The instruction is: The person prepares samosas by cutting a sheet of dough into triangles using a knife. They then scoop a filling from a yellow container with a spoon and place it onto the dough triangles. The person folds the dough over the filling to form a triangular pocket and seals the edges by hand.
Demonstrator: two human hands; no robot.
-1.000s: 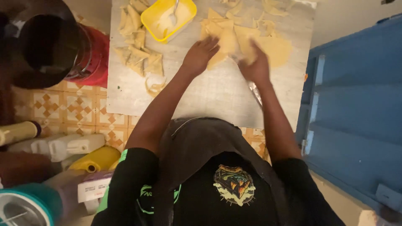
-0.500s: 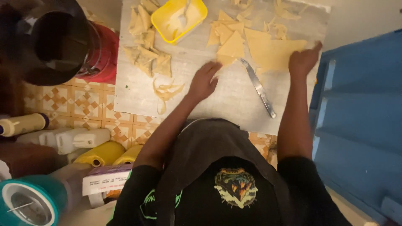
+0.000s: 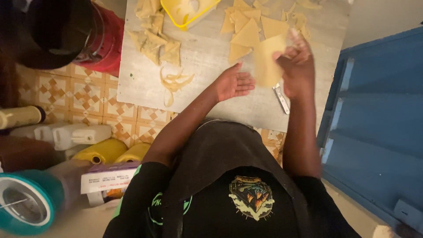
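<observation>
Right hand (image 3: pixel 298 66) pinches a thin rectangular dough sheet (image 3: pixel 269 61) (pale, floppy); left hand (image 3: pixel 233 83) lies open, fingers spread.

On the tabletop (image 3: pixel 202 57), the right hand (image 3: pixel 298 66) holds a dough sheet (image 3: pixel 268 61), and the left hand (image 3: pixel 233 83) is just left of it. A knife (image 3: pixel 280 98) lies near the right hand. Cut dough pieces (image 3: pixel 246 26) lie farther away; a tray (image 3: pixel 187 11) is at the far edge, and folded pieces (image 3: pixel 154 42) are to the left.
</observation>
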